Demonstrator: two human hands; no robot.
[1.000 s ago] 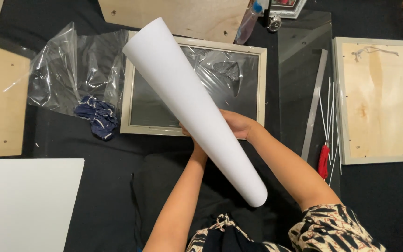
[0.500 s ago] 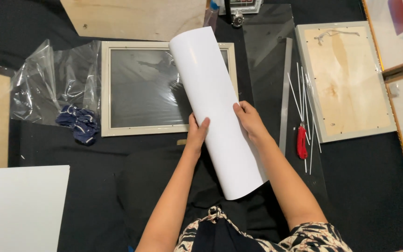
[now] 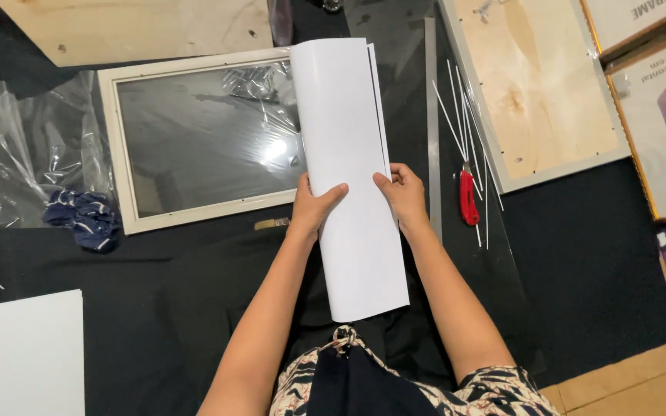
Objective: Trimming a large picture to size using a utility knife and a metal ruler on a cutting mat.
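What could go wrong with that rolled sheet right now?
Both hands, left hand and right hand, squeeze the rolled white sheet; a tight grip may crease it. Its far end overlaps the glazed frame, so it could drag the plastic film. The red knife lies near the right hand.

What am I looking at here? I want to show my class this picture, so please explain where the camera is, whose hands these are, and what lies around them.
The camera sits on a person's head and looks down at their own two bare hands; there is no machine. The left hand and right hand grip a rolled white sheet from either side, above a black cloth. Left of it lies a pale picture frame, then crumpled clear plastic and a blue rag. To the right are a metal ruler, a red knife, thin white rods and a wooden backing board.
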